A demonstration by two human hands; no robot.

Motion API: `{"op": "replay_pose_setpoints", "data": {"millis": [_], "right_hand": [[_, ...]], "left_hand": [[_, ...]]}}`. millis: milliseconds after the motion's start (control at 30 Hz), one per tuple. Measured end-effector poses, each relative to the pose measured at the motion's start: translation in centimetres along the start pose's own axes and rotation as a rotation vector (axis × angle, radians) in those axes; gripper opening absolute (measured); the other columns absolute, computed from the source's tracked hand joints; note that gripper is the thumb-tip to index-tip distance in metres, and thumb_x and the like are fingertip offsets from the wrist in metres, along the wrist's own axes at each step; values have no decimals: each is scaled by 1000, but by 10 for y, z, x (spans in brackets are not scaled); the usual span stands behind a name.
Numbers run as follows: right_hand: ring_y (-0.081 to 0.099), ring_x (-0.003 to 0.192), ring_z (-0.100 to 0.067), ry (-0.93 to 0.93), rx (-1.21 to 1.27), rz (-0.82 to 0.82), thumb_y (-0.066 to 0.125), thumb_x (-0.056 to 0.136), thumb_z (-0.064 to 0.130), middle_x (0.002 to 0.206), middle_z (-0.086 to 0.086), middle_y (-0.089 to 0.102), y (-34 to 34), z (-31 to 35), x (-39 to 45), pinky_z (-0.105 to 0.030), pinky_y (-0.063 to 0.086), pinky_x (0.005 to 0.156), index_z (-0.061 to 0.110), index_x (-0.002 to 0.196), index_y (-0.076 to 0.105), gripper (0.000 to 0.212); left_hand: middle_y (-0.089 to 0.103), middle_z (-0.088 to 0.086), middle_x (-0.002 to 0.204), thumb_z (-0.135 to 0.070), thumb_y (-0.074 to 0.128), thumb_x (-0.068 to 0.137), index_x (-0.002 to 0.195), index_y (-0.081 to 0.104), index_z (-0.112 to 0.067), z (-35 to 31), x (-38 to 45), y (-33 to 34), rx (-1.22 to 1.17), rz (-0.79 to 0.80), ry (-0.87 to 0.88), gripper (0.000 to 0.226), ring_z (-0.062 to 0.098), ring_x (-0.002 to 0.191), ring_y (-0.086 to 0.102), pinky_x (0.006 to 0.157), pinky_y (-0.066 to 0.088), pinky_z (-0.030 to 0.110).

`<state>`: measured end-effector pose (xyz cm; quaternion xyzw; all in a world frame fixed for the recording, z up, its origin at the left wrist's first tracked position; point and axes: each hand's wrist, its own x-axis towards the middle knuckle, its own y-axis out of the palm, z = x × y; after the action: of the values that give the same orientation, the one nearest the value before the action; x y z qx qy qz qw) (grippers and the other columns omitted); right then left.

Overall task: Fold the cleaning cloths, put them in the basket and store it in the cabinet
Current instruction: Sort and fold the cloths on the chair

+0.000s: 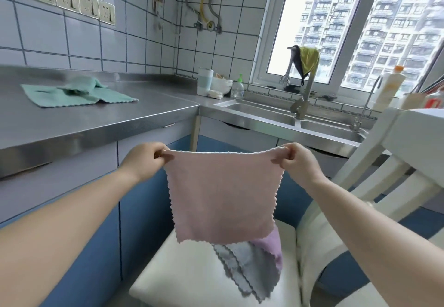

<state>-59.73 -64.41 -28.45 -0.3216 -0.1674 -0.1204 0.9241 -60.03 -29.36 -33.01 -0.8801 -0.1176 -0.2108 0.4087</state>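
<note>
Pink cloth (223,193), one, hangs pinched at its top corners by left hand (144,160) and right hand (296,162) fingers. Two cloths, grey (249,273) and purple (270,246), lie on the chair (192,266); green cloths (77,91) on the tabletop (144,112).

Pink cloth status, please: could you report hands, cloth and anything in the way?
Left hand, right hand each pinch a top corner. Pink cloth hangs unfolded over chair. Nothing blocking.

left grip (146,160): pinching, arm extended | right grip (298,162): pinching, arm extended
</note>
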Motion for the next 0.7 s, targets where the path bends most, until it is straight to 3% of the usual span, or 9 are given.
{"op": "replay_pose_setpoints", "data": {"millis": [67,200,333,533,700], "right_hand": [[61,84,-16,-49,-52,18,63,81,4,86,3,68,15,7,-3,-21,43,69,19,88,67,17],[58,77,-20,-68,-161,25,61,85,12,78,1,68,44,14,-10,-26,40,63,13,77,68,11],[57,79,-18,-19,-141,34,52,92,20,72,9,65,62,19,-16,-28,38,66,14,83,62,14],[46,65,-16,-51,-245,115,51,94,34,69,0,55,71,2,-51,-29,34,57,10,77,54,30],[46,66,-16,20,-74,203,45,96,30,70,-1,52,86,-32,-113,-34,36,61,6,80,51,29]], "left_hand": [[71,5,90,-22,61,89,90,69,-16,9,-7,-9,-216,-44,-168,10,29,89,63,79,49,38],[69,3,90,-19,58,90,87,67,-17,25,-21,-19,-112,-72,-212,10,27,89,62,77,46,34],[68,5,95,-15,56,92,94,65,-14,39,-31,-26,-214,-162,-271,10,25,93,62,82,45,34],[67,3,95,-16,51,95,91,59,-23,49,-66,-35,-284,-89,-266,11,24,94,62,87,46,37],[67,5,94,-22,46,97,98,57,-18,61,-123,-18,-289,30,-348,12,33,93,60,86,47,43]]}}
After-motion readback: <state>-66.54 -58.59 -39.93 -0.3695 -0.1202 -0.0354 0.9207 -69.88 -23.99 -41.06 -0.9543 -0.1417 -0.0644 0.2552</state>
